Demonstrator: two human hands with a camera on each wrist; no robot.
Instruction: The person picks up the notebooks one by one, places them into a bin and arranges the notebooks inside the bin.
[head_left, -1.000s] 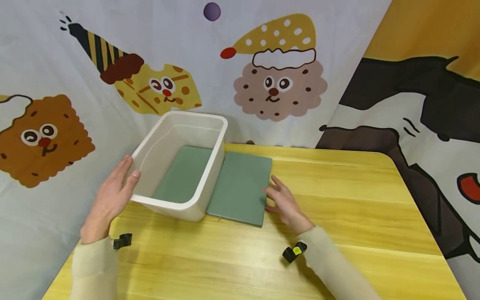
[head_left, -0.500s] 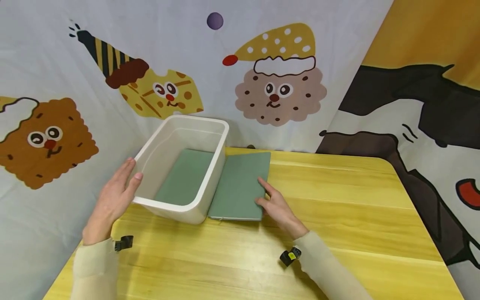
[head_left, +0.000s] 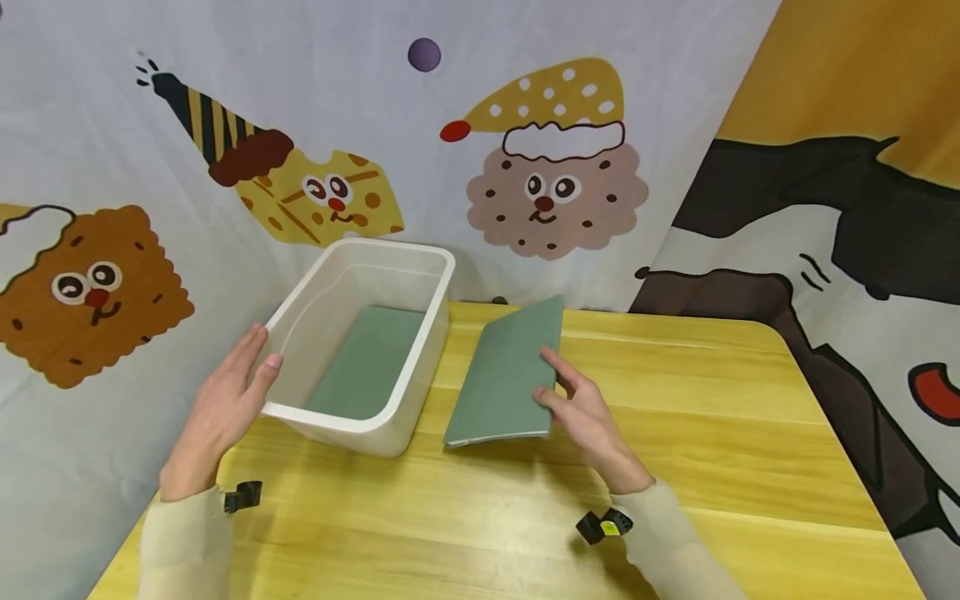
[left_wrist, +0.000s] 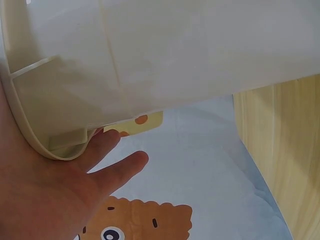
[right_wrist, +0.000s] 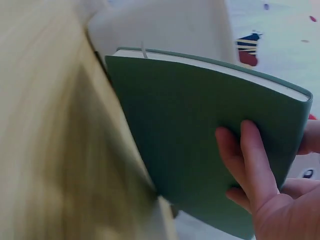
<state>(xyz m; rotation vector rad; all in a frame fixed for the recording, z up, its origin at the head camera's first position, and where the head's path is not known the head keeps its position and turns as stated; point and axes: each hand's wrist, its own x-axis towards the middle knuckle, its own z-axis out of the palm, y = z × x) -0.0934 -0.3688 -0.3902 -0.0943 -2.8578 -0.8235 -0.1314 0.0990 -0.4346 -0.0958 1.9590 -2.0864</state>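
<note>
My right hand (head_left: 592,417) grips a green notebook (head_left: 506,375) by its right side, thumb and index finger on the upper cover. In the right wrist view, other fingers lie under the notebook (right_wrist: 200,125), whose white page edges and thin ribbon show. The notebook is tilted, its right side raised off the table and its left edge low. A white plastic bin (head_left: 427,358) stands to its left, with another flat green item (head_left: 367,367) on its floor. My left hand (head_left: 225,400) rests against the bin's near left rim, fingers extended; the left wrist view shows the hand (left_wrist: 65,190) beside the rim.
The bin and notebook are on a yellow wood-grain table (head_left: 420,533). Behind and left of it hangs a white cloth (head_left: 420,142) printed with cartoon biscuits and cheese. The table's right edge (head_left: 840,442) meets more printed cloth.
My right hand has taken hold of the notebook, lifted its right side and drawn it rightward, away from the bin. The left hand has stayed at the bin's rim.
</note>
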